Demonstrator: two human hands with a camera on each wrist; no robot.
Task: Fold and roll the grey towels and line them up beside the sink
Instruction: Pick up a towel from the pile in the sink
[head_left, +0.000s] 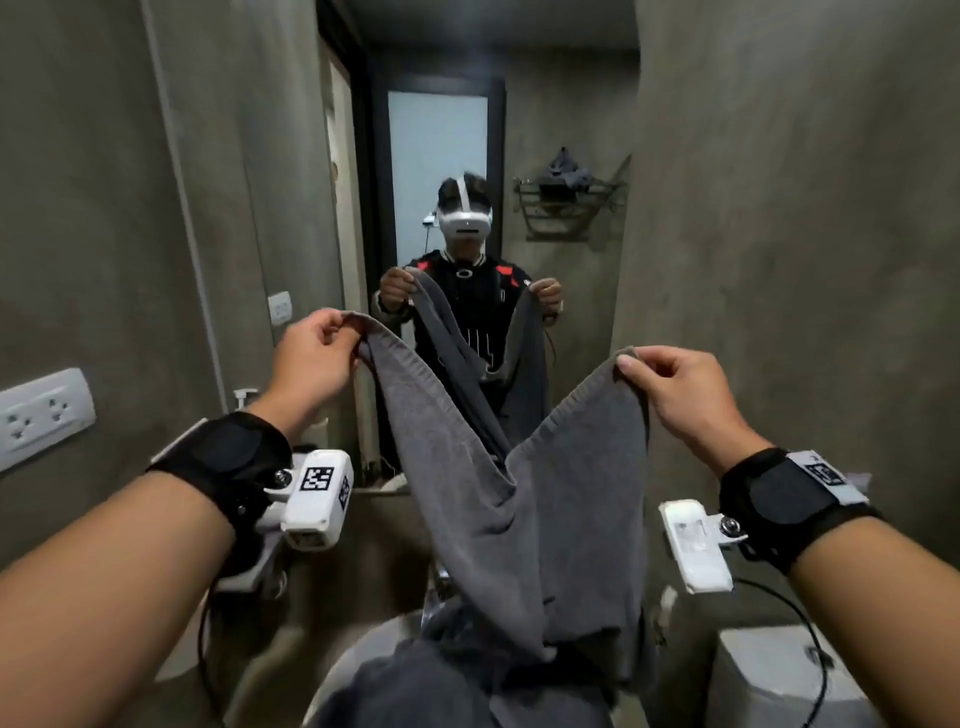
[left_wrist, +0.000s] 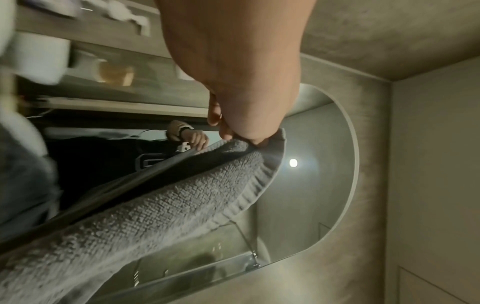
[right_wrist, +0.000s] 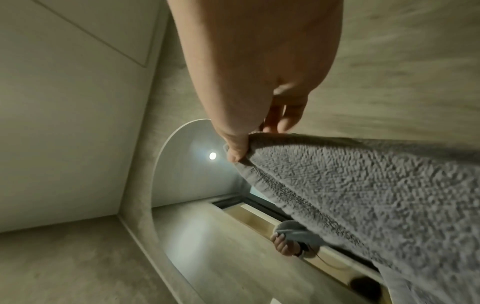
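A grey towel (head_left: 524, 519) hangs in a deep V in front of the mirror, held up by its two top corners. My left hand (head_left: 324, 343) pinches the left corner and my right hand (head_left: 652, 371) pinches the right one. The towel's lower part sags down onto a dark grey heap of towels (head_left: 441, 686) in the sink below. In the left wrist view my left hand (left_wrist: 241, 137) nips the towel (left_wrist: 161, 209) at its ribbed hem. In the right wrist view my right hand (right_wrist: 239, 152) pinches the towel (right_wrist: 363, 195) at its corner.
The mirror (head_left: 441, 156) straight ahead reflects a person holding the towel. Concrete walls close in on both sides, with a white socket plate (head_left: 41, 410) on the left. The sink rim (head_left: 348, 660) is below, and a pale ledge (head_left: 763, 670) at lower right.
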